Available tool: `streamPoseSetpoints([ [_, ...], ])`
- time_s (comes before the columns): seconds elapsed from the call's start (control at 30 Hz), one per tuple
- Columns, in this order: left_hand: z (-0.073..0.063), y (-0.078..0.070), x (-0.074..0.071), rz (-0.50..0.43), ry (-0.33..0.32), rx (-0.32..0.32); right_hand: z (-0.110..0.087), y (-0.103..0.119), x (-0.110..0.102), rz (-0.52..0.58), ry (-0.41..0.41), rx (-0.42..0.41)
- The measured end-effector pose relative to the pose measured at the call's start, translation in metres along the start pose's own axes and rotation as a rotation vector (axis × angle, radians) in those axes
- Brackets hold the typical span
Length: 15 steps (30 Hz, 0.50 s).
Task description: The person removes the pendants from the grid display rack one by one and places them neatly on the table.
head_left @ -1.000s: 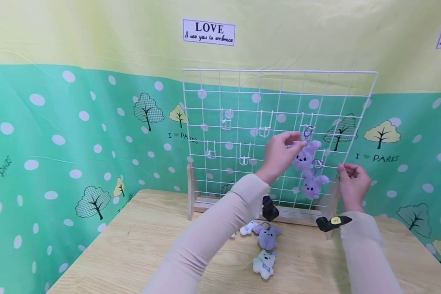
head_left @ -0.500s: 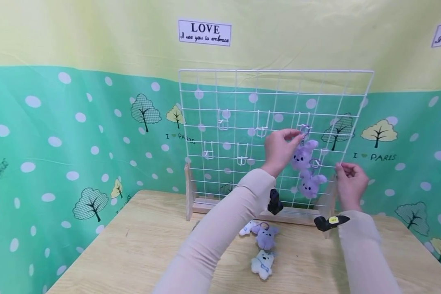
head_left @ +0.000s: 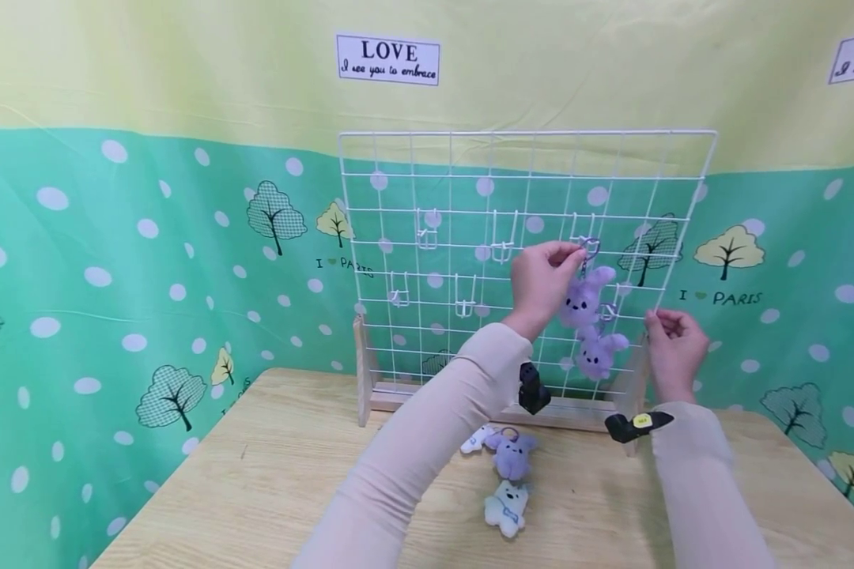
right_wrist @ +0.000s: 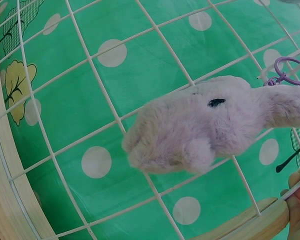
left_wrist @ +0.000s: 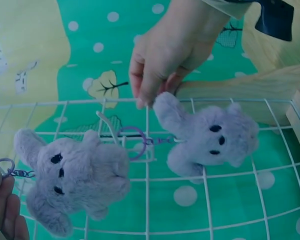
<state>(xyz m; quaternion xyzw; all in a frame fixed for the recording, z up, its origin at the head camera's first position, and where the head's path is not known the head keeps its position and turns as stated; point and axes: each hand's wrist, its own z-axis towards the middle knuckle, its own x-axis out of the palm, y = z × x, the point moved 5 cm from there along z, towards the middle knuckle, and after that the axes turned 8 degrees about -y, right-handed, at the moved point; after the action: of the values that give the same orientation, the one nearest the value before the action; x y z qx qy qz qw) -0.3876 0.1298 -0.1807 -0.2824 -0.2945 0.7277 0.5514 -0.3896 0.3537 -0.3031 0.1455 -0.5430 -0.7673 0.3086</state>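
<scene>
"Both grips taken? By what?"

"My left hand (head_left: 541, 284) pinches the key ring (head_left: 598, 248) of the upper purple bunny (head_left: 582, 300), right at a hook (head_left: 585, 239); whether it sits over that hook, I can't tell. My right hand (head_left: 676, 352) holds the right side edge of the wire grid (head_left: 527, 132)."

"And below?"

"The lower purple bunny (head_left: 598, 353) hangs by its own ring from another hook (left_wrist: 104, 120). On the table (head_left: 242, 490) in front lie a third purple bunny (head_left: 515, 458) and two white plush toys: one nearer me (head_left: 507, 510), one farther off (head_left: 475, 439)."
</scene>
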Motion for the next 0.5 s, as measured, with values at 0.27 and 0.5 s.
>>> streamPoseSetpoints([
  [0.27, -0.003, -0.009, -0.005, -0.057, 0.015, 0.005, -0.001, 0.0, -0.001, 0.033, -0.008, 0.022],
  [0.5, -0.01, -0.014, -0.016, -0.155, 0.022, -0.019, 0.0, 0.001, -0.001, 0.026, -0.004, 0.024],
])
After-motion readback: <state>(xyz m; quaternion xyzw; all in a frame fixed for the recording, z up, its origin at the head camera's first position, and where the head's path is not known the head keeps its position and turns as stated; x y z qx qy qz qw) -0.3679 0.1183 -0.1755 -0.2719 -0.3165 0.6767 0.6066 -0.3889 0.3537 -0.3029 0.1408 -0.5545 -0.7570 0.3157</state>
